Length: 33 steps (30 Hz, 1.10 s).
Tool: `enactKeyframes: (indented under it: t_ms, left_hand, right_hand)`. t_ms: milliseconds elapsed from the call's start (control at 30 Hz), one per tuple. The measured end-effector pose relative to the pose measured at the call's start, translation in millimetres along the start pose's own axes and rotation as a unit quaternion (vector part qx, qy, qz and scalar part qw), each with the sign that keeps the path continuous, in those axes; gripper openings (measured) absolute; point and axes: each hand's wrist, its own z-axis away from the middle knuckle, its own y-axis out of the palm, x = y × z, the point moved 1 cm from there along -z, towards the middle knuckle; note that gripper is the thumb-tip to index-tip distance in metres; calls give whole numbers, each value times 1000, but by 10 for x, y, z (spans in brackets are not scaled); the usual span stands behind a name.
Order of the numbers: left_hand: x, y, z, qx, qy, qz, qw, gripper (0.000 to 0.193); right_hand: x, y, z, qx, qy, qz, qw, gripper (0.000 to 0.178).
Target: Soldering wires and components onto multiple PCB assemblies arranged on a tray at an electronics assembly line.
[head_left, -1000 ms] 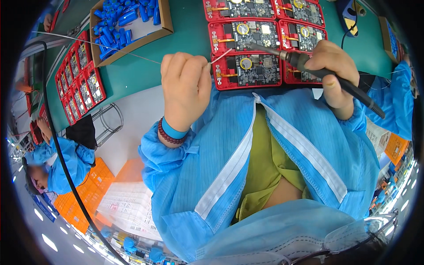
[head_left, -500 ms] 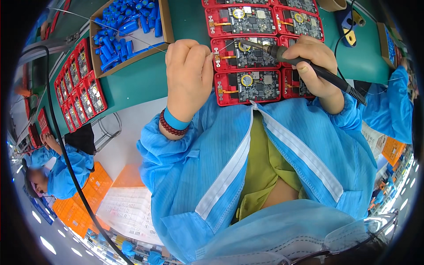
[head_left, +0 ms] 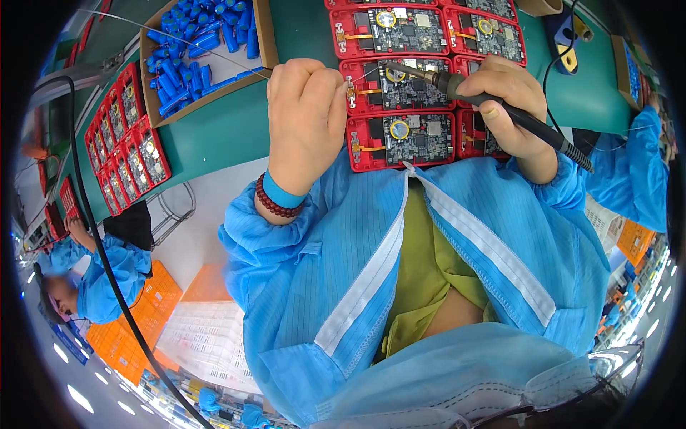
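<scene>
Under bright light, ceiling lamps (head_left: pixel 80 399) glare at lower left and shapes bend near the rim.

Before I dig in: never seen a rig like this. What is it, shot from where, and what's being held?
No machine here: just a person's two bare hands, seen from a fisheye camera worn on the head and looking down, so straight edges bend. The right hand holds a black-handled soldering iron; the left hand pinches a thin wire, possibly solder. Red housings with circuit boards lie on the green tabletop. To the left, an open cardboard box holds blue cylinders, probably battery cells.
</scene>
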Motion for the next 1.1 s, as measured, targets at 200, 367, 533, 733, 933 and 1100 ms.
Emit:
enactKeyframes:
  t_ms: [200, 367, 533, 733, 933, 1100]
  left_hand:
    - [12, 23, -8, -4, 4, 3, 1000, 10]
    - [12, 40, -69, -6, -6, 2, 1000, 8]
    - [68, 31, -189, -37, -28, 23, 999, 5]
    - [179, 161, -467, -92, -12, -12, 996, 4]
    - [236, 212, -466, -50, -41, -20, 998, 4]
    - [253, 198, -483, -46, -46, -15, 998, 5]
  right_hand:
    - [-3, 9, -13, 13, -6, 6, 1000, 19]
    - [28, -92, -45, 15, 5, -1, 1000, 21]
    - [65, -334, -105, -31, 12, -55, 998, 26]
    - [-132, -240, -302, -68, 43, -28, 996, 20]
    - [-319, -154, -311, -47, 39, 8, 998, 19]
    - [-369, -168, -344, -30, 39, 8, 999, 20]
